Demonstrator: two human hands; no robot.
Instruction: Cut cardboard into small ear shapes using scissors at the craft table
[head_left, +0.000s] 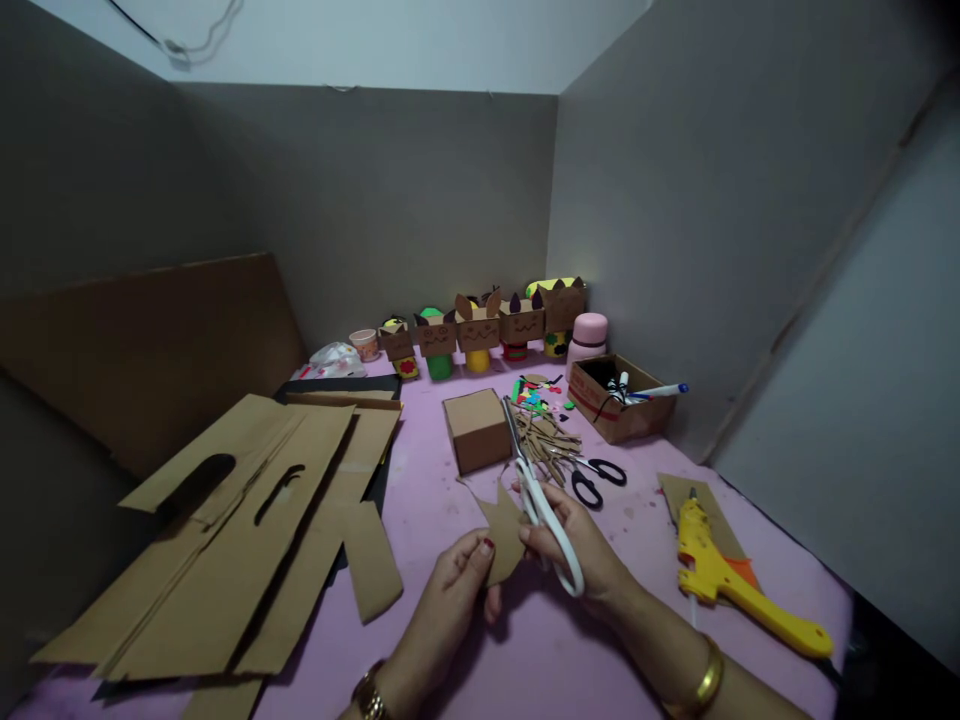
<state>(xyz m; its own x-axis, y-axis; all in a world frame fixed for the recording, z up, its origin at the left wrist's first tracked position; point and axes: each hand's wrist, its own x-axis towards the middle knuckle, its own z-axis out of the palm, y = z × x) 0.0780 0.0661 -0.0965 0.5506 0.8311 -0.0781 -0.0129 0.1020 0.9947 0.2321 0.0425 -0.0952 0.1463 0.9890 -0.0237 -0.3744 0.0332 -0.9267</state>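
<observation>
Near the front of the table, my left hand (pixel 450 590) pinches a cut piece of cardboard (pixel 504 535) with pointed tips at its top. My right hand (pixel 574 545) grips white-handled scissors (pixel 546 515), their blades pointing away from me past the cardboard's right side. The right thumb also touches the cardboard's edge. Just beyond the hands sits a closed cardboard box (pixel 478 430). To its right lies a heap of thin cardboard strips (pixel 546 440), with black-handled scissors (pixel 600 480) beside it.
Flat cardboard sheets (pixel 225 560) are stacked at left. A yellow glue gun (pixel 720 580) lies at right on a cardboard piece. An open box (pixel 626 420) holds markers, near a pink bottle (pixel 587 340). Several box-headed cardboard figures (pixel 478 330) stand along the back.
</observation>
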